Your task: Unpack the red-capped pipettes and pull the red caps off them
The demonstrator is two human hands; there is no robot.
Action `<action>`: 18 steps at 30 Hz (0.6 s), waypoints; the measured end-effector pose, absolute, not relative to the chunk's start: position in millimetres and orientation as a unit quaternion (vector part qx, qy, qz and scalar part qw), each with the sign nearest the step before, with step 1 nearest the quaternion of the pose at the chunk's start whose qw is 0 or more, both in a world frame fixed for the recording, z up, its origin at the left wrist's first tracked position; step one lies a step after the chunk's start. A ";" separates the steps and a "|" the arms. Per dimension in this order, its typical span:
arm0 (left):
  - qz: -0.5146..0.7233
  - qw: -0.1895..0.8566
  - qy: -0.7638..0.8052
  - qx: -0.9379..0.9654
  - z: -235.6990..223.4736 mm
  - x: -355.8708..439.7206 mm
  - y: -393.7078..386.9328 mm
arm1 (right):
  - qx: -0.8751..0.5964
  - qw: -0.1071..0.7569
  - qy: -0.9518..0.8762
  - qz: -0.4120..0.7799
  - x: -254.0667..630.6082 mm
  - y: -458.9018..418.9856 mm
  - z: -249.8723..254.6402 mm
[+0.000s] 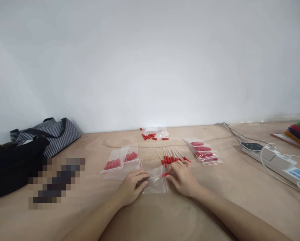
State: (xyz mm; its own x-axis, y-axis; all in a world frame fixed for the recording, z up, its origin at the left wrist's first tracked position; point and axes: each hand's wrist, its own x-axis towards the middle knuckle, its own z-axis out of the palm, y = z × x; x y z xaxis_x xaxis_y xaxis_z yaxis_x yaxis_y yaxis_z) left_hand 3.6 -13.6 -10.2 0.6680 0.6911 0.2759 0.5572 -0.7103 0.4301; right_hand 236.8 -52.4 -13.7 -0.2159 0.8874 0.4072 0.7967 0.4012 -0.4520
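Note:
A clear zip bag lies flat on the table with its red-striped mouth facing right. My left hand is closed on the bag's left end, and a small dark patch shows between its thumb and fingers. At the mouth, my right hand pinches a red-tipped stick, whose pale shaft points left into the bag. Just beyond that hand, several loose red-tipped sticks lie side by side, shafts pointing away. The right fingertips partly cover their near ends.
Filled zip bags lie on the left, and a row of overlapping filled bags on the right. Loose red caps sit near the wall beside a plastic bag. A striped bag stands far left; a power strip with cables lies right.

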 end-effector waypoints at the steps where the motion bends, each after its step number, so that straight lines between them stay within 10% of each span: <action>1: 0.212 0.157 0.347 0.900 -10.5 3.2 -13.6 | -0.540 0.321 -0.773 0.088 246.7 -55.5 -12.2; 11: 0.209 0.154 0.346 0.901 -9.1 3.4 -13.1 | -0.632 0.562 -0.518 0.129 324.6 -42.6 -7.8; 18: 0.217 0.155 0.342 0.901 -6.3 3.7 -13.7 | -0.750 0.402 -0.523 -0.032 298.1 -23.7 -23.3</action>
State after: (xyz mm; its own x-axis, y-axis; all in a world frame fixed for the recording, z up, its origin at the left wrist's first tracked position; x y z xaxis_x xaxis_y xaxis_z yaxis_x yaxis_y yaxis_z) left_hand 3.7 -13.7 -6.3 0.6725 0.6830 0.2849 0.5491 -0.7186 0.4267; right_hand 298.1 -23.7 -23.3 0.4503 0.7598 0.4689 0.8110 -0.1284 -0.5708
